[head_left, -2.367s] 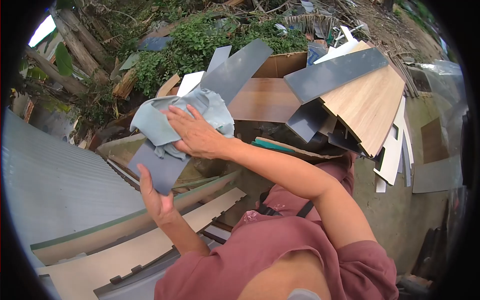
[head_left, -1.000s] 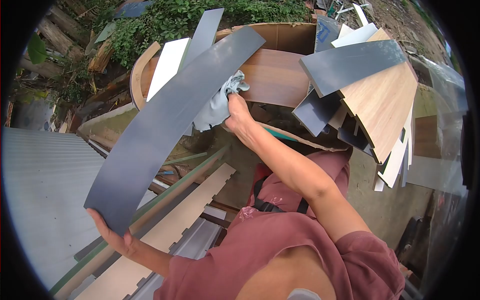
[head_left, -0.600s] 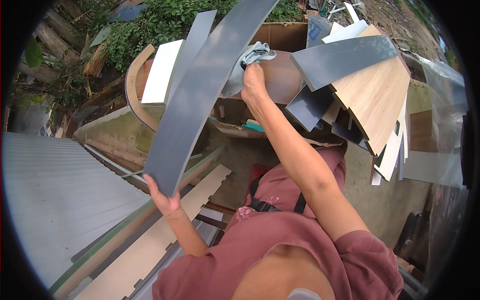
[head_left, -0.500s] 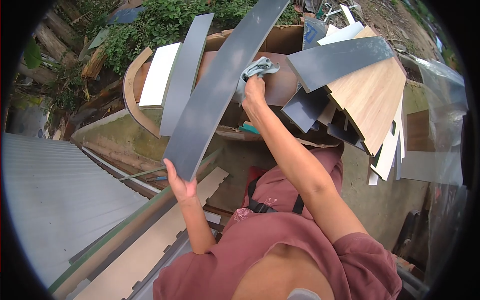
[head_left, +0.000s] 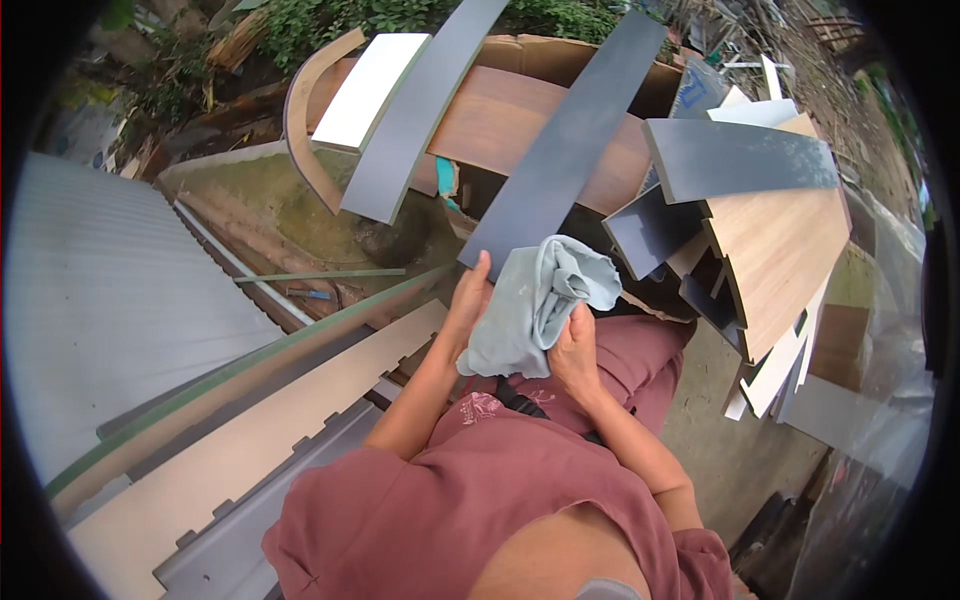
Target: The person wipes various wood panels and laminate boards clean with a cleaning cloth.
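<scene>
A long dark grey board (head_left: 565, 140) slants away from me, its near end held by my left hand (head_left: 472, 300), with the thumb on its top face. My right hand (head_left: 574, 352) is closed on a crumpled light blue-grey cloth (head_left: 520, 315), which hangs over the near end of the board and hides part of it and of my left fingers. The far part of the board lies across a brown wood-look board (head_left: 500, 115). To its left are a lighter grey board (head_left: 415, 130) and a white board (head_left: 372, 90).
A curved brown strip (head_left: 300, 130) lies at the far left. On the right, a pile holds a wood-look panel (head_left: 780, 260) and a grey board (head_left: 740, 160). Corrugated sheeting (head_left: 130, 300) and long pale strips (head_left: 270, 420) are at the left. Clear plastic (head_left: 890, 300) hangs at the right edge.
The cloth in my right hand has come down along the board, close to my left hand. The dark board's far end now sits lower and further right; the camera view has shifted.
</scene>
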`<state>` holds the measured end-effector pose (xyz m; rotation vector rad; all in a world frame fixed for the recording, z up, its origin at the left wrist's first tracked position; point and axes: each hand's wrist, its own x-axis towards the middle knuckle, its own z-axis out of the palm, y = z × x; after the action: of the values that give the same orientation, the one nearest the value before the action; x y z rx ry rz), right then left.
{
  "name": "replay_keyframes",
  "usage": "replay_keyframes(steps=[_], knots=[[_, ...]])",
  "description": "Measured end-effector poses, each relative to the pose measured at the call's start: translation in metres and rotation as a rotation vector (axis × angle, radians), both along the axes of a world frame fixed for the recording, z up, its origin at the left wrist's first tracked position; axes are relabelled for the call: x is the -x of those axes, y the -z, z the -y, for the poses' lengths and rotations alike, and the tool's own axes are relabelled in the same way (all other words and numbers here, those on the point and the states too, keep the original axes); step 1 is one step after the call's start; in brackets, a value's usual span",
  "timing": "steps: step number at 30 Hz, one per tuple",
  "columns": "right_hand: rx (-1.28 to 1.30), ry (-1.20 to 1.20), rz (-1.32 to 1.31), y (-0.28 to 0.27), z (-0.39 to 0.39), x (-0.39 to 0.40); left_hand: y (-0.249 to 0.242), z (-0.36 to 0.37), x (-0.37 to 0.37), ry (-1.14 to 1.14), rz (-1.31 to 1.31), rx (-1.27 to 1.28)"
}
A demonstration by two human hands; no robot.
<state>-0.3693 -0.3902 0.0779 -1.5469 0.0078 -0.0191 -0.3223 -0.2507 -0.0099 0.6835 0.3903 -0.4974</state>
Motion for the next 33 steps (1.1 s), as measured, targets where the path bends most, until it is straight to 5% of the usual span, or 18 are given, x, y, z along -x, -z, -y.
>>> replay_keyframes(steps=[1,3,4,6,7,10,15,19,21,27,31,33], knots=[[0.002,-0.031,0.006,-0.007,0.003,0.001,0.017,0.002,0.008,-0.038,-0.002,-0.012],[0.1,-0.059,0.086,-0.009,0.011,0.003,0.05,0.001,0.02,0.347,0.605,-0.539],[0.094,-0.068,0.088,-0.013,0.01,0.003,0.053,-0.005,0.021,0.339,0.602,-0.547],[0.094,0.037,0.107,-0.021,0.012,0.002,0.046,-0.029,0.02,0.559,0.144,-0.259],[0.093,0.032,0.117,-0.02,0.019,0.002,0.024,-0.058,0.014,0.515,0.011,-0.276],[0.129,0.001,0.224,-0.031,0.032,0.009,0.044,-0.136,-0.006,-0.244,-0.023,-0.202],[0.075,0.015,0.157,-0.027,0.039,0.013,0.051,-0.163,-0.088,-0.464,0.122,0.219],[0.194,-0.075,0.202,-0.021,0.053,0.016,0.051,-0.142,-0.128,-0.527,0.188,0.149],[0.189,-0.051,0.2,-0.018,0.057,0.017,0.043,-0.148,-0.131,-0.773,0.142,0.018],[0.183,-0.017,0.214,-0.037,0.065,0.016,-0.11,-0.127,-0.126,-0.811,0.198,-0.165],[0.276,-0.044,0.193,-0.054,0.078,0.025,-0.149,-0.144,-0.102,-0.731,0.282,-0.13],[0.308,0.116,0.568,-0.074,0.09,0.022,-0.183,-0.142,-0.08,-0.723,0.397,-0.274]])
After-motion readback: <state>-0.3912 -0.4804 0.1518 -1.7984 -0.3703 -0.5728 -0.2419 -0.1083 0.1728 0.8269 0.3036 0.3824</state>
